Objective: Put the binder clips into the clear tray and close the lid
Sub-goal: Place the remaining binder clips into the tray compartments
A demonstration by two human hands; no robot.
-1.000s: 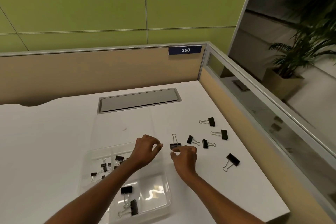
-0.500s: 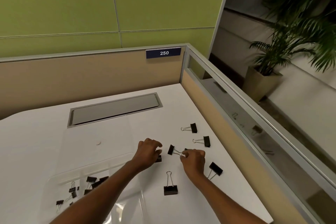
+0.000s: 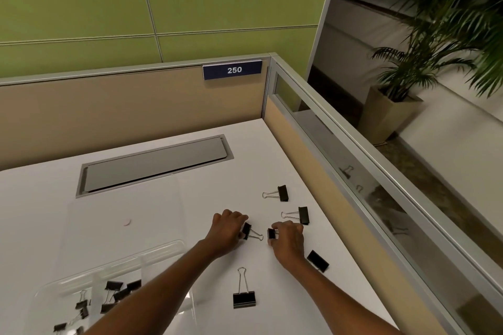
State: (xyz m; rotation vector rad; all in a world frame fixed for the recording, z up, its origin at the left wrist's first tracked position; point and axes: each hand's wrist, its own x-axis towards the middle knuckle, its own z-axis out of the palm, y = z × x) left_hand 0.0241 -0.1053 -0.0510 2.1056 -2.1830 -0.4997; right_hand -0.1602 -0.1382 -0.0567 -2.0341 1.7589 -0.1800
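My left hand point(image 3: 227, 231) pinches a black binder clip point(image 3: 247, 230) on the white desk, its wire handles pointing right. My right hand point(image 3: 288, 238) pinches another black clip point(image 3: 271, 233) just to the right of that one. Loose clips lie around them: one farther back point(image 3: 282, 193), one to the right point(image 3: 303, 215), one near my right wrist point(image 3: 318, 260), one in front point(image 3: 244, 298). The clear tray point(image 3: 163, 249) sits at the lower left with several clips point(image 3: 114, 295) inside. Its clear lid point(image 3: 122, 204) lies open and flat behind it.
A grey cable hatch point(image 3: 155, 164) is set into the desk at the back. Beige partition walls with a glass strip point(image 3: 340, 160) close the desk at the back and right. A potted plant point(image 3: 392, 106) stands beyond the partition.
The view has swung right, so the tray has slid to the lower left. Both hands have closed onto two neighbouring clips in the middle of the desk.
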